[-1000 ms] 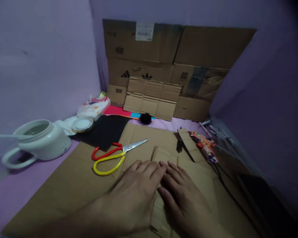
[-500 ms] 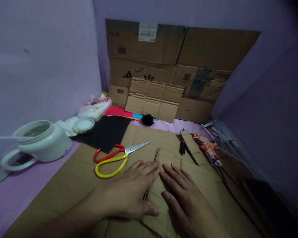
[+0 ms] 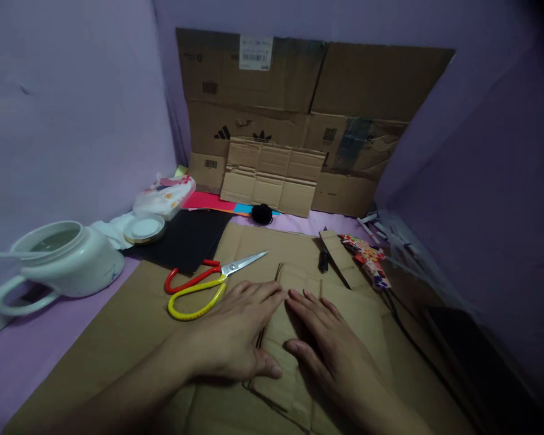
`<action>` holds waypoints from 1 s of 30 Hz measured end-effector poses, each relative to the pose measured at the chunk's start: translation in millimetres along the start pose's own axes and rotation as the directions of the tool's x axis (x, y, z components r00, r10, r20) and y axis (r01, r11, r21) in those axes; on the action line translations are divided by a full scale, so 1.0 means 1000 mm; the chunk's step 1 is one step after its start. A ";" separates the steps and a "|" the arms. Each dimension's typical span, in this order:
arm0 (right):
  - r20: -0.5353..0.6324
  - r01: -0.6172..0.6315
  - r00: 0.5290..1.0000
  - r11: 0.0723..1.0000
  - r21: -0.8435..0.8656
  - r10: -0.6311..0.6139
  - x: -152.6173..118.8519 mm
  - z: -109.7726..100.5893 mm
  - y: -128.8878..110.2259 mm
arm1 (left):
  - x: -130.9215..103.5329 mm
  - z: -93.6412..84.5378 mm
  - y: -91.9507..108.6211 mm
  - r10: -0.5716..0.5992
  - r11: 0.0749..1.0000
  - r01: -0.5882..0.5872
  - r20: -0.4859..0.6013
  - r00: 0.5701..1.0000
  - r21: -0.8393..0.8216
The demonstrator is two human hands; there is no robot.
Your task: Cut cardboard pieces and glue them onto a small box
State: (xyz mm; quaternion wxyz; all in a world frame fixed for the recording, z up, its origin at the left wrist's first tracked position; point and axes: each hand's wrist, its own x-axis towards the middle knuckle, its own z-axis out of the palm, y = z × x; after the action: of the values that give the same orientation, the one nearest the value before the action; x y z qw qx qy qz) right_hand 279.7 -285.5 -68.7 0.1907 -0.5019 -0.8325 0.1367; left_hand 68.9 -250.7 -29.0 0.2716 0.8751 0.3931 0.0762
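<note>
Both palms face down on a brown cardboard piece [image 3: 283,386], which lies on a larger cardboard sheet [image 3: 131,338]. My left hand [image 3: 240,329] rests across the piece's left edge, thumb stretched out and fingers pointing up and right. On the piece itself lies my right hand [image 3: 329,341], its fingers extended towards the left fingertips. Neither hand grips anything. Scissors [image 3: 217,281] with one red and one yellow handle lie slightly open just beyond my left hand. A thin cardboard strip with a dark edge [image 3: 335,260] is beyond my right hand, beside a small black object [image 3: 323,261].
At left stand a white pot [image 3: 72,260] and a round lid [image 3: 144,228] near black paper [image 3: 185,238]. Black yarn [image 3: 262,214] sits before upright cardboard [image 3: 272,78]. A patterned glue gun [image 3: 369,260] with a cable is at right, near plastic wrap [image 3: 412,260].
The whole view has shifted a little, so the objects appear slightly further left. My right hand's fingers look closer together; both hands remain on the cardboard.
</note>
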 end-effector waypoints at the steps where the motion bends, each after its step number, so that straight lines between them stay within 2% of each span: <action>1: -0.037 -0.035 0.999 0.997 0.072 0.038 0.000 -0.001 0.000 | 0.001 -0.001 0.001 0.000 1.000 0.000 -0.005 1.000 0.018; 3: -0.120 -0.116 0.982 0.966 0.229 0.146 -0.001 -0.003 0.000 | 0.002 -0.004 0.004 -0.001 0.999 0.001 -0.009 1.000 0.055; 5: -0.209 -0.147 0.952 0.930 0.336 0.226 -0.003 -0.008 -0.001 | 0.003 -0.007 0.007 -0.004 0.996 0.004 -0.004 1.000 0.086; 8: -0.303 -0.059 0.938 0.937 0.345 0.171 -0.005 -0.013 -0.002 | 0.004 -0.008 0.010 -0.014 0.991 0.014 -0.004 1.000 0.132; 12: -0.211 0.078 0.977 0.963 0.259 -0.023 -0.006 -0.014 -0.006 | 0.007 -0.008 0.010 0.002 0.979 0.002 -0.019 1.000 0.202; 18: -0.212 0.073 0.977 0.962 0.263 -0.016 -0.006 -0.010 -0.006 | 0.019 -0.015 0.014 0.015 0.970 -0.023 0.037 0.999 0.243; 21: -0.215 0.089 0.976 0.959 0.269 -0.030 -0.006 -0.008 -0.003 | 0.026 -0.013 0.012 0.017 0.964 -0.029 0.049 0.999 0.263; 24: -0.225 0.096 0.974 0.953 0.287 -0.030 -0.005 -0.008 -0.002 | 0.031 -0.010 0.007 0.011 0.959 -0.043 0.114 0.993 0.281; 27: -0.218 0.048 0.975 0.909 0.415 0.048 -0.004 -0.011 -0.001 | 0.035 -0.012 0.004 -0.018 0.951 -0.035 0.168 0.986 0.307; 30: -0.215 -0.086 0.934 0.763 0.641 0.286 -0.002 -0.017 0.003 | 0.038 -0.016 0.006 -0.025 0.940 -0.043 0.192 0.981 0.338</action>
State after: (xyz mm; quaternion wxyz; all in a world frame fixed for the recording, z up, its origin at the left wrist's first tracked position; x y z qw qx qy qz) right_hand 290.6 -285.1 -55.3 0.4547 -0.5064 -0.6471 0.3436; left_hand 93.3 -219.8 -15.2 0.1526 0.9140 0.3679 -0.0773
